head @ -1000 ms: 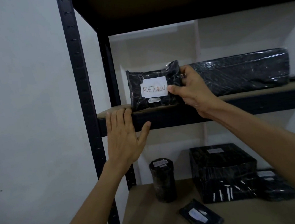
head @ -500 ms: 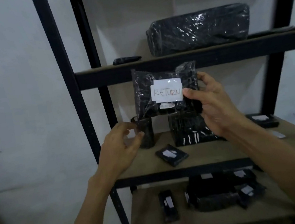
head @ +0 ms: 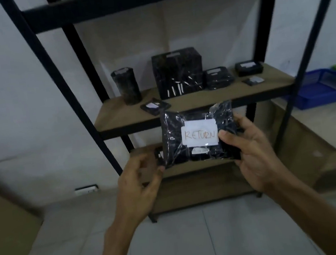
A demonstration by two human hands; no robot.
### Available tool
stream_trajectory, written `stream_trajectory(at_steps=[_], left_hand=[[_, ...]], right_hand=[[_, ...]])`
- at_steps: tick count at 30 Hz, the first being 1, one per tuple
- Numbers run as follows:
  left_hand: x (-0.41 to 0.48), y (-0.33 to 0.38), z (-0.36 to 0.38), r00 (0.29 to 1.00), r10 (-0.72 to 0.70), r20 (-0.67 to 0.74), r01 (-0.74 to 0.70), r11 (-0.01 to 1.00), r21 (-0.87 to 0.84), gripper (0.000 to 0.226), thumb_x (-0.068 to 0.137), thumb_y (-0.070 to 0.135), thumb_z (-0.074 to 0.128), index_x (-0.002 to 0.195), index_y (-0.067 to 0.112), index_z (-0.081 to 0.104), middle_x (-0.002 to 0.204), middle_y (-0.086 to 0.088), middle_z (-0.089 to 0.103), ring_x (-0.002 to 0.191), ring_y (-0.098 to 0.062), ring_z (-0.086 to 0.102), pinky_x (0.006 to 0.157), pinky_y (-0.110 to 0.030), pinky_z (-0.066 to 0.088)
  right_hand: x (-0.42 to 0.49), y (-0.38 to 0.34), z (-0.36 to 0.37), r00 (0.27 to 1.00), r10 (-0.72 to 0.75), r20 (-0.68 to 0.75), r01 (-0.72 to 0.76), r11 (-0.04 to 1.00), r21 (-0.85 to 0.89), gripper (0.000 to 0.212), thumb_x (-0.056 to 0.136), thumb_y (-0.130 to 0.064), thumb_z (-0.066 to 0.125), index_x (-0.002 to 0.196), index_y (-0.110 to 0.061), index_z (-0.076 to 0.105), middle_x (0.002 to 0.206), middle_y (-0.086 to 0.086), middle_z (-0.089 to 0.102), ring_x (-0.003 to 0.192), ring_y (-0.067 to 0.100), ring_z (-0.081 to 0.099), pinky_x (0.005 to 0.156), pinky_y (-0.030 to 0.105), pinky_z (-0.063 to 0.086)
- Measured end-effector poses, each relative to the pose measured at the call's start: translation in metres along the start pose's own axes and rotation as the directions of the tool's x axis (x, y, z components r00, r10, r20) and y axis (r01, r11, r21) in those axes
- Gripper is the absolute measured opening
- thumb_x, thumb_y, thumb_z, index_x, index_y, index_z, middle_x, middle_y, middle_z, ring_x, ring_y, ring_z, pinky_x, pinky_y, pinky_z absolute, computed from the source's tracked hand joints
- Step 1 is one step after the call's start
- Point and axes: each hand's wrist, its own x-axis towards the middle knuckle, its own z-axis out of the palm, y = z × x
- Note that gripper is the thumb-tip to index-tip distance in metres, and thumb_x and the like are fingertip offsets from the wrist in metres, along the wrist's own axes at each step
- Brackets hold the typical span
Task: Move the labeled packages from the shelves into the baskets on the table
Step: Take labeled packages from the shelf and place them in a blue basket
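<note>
Right hand (head: 253, 155) up, forearm in from lower right, thumb and fingers clamped on right edge of RETURN package (head: 196, 160) | left hand (head: 140, 185) curled at its lower-left corner, blurred, we cannot tell whether it grips | package upright in the air before the shelf (head: 119, 116), label (head: 199, 125) facing us

A white label (head: 200, 135) on the near black plastic-wrapped package (head: 197, 134) read "RETURN"; labels on the far shelf packages were illegible.
</note>
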Motion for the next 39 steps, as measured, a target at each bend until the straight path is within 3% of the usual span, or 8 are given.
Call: stream_trajectory(at_steps=[4, 8, 10, 13, 20, 28, 34, 39], left_hand=[[-0.047, 0.005, 0.018, 0.996, -0.031, 0.079, 0.036, 0.997, -0.062, 0.036, 0.083, 0.014, 0.070, 0.107, 0.038, 0.057, 0.108, 0.015, 0.062, 0.100, 0.001, 0.058, 0.081, -0.006, 0.043], [-0.084, 0.008, 0.041, 0.985, -0.018, 0.169, 0.030, 0.997, -0.069, 0.028, 0.086, 0.023, 0.069, 0.112, 0.026, 0.060, 0.110, 0.020, 0.059, 0.104, -0.001, 0.056, 0.087, -0.017, 0.046], [-0.101, 0.015, 0.055, 0.979, -0.035, 0.200, 0.052, 0.996, -0.078, 0.030, 0.085, 0.028, 0.067, 0.114, 0.026, 0.060, 0.112, 0.018, 0.059, 0.106, -0.001, 0.056, 0.088, -0.023, 0.048], [-0.117, 0.037, 0.080, 0.971, 0.002, 0.241, 0.017, 0.997, -0.075, 0.034, 0.084, 0.026, 0.071, 0.115, 0.025, 0.058, 0.112, 0.012, 0.059, 0.107, 0.005, 0.054, 0.089, -0.009, 0.041], [-0.129, 0.097, 0.168, 0.941, 0.048, 0.334, -0.038, 0.999, -0.037, 0.036, 0.084, 0.024, 0.071, 0.117, 0.023, 0.058, 0.112, 0.012, 0.056, 0.108, 0.008, 0.050, 0.088, -0.004, 0.037], [-0.128, 0.177, 0.315, 0.917, -0.020, 0.398, 0.019, 1.000, 0.005, 0.041, 0.084, 0.031, 0.070, 0.122, 0.029, 0.053, 0.120, 0.013, 0.051, 0.110, -0.002, 0.050, 0.090, -0.023, 0.043], [-0.114, 0.214, 0.415, 0.863, -0.070, 0.501, 0.042, 0.997, 0.067, 0.034, 0.085, 0.032, 0.069, 0.116, 0.023, 0.059, 0.117, 0.011, 0.053, 0.106, -0.001, 0.050, 0.078, -0.001, 0.034], [-0.076, 0.215, 0.496, 0.851, -0.104, 0.515, 0.092, 0.995, 0.049, 0.033, 0.086, 0.033, 0.069, 0.115, 0.024, 0.059, 0.113, 0.011, 0.057, 0.103, -0.004, 0.054, 0.079, -0.010, 0.040]], right_hand=[[-0.052, 0.014, -0.030, 0.998, 0.022, -0.065, -0.026, 0.998, -0.049, 0.035, 0.088, 0.002, 0.053, 0.117, -0.017, 0.057, 0.106, 0.003, 0.071, 0.105, 0.026, 0.065, 0.092, 0.044, 0.051], [-0.097, 0.021, -0.064, 0.990, 0.033, -0.137, -0.045, 0.995, -0.088, 0.035, 0.089, 0.002, 0.052, 0.119, -0.014, 0.056, 0.107, 0.009, 0.069, 0.095, 0.026, 0.066, 0.069, 0.029, 0.057], [-0.117, 0.021, -0.084, 0.983, 0.040, -0.181, -0.061, 0.991, -0.116, 0.035, 0.089, 0.003, 0.052, 0.119, -0.014, 0.056, 0.108, 0.008, 0.069, 0.097, 0.027, 0.066, 0.073, 0.031, 0.057], [-0.138, 0.015, -0.121, 0.967, 0.029, -0.251, -0.065, 0.989, -0.136, 0.036, 0.089, 0.003, 0.052, 0.122, -0.012, 0.055, 0.112, 0.011, 0.068, 0.105, 0.032, 0.064, 0.089, 0.042, 0.054], [-0.162, -0.024, -0.231, 0.929, -0.026, -0.368, -0.006, 0.996, -0.086, 0.047, 0.089, 0.005, 0.051, 0.131, -0.015, 0.046, 0.127, 0.017, 0.059, 0.111, 0.037, 0.060, 0.085, 0.044, 0.055], [-0.151, -0.084, -0.388, 0.907, -0.044, -0.419, 0.012, 0.997, -0.079, 0.046, 0.088, 0.006, 0.053, 0.127, -0.019, 0.048, 0.091, -0.001, 0.074, 0.083, 0.019, 0.070, 0.058, 0.027, 0.055], [-0.111, -0.109, -0.487, 0.887, -0.003, -0.461, -0.034, 0.997, -0.072, 0.048, 0.088, 0.007, 0.053, 0.130, -0.018, 0.049, 0.084, -0.008, 0.074, 0.077, 0.011, 0.070, 0.058, 0.024, 0.055], [-0.053, -0.111, -0.552, 0.896, 0.015, -0.443, -0.060, 0.994, -0.087, 0.047, 0.088, 0.006, 0.053, 0.128, -0.020, 0.049, 0.083, -0.007, 0.074, 0.075, 0.012, 0.070, 0.060, 0.025, 0.056]])
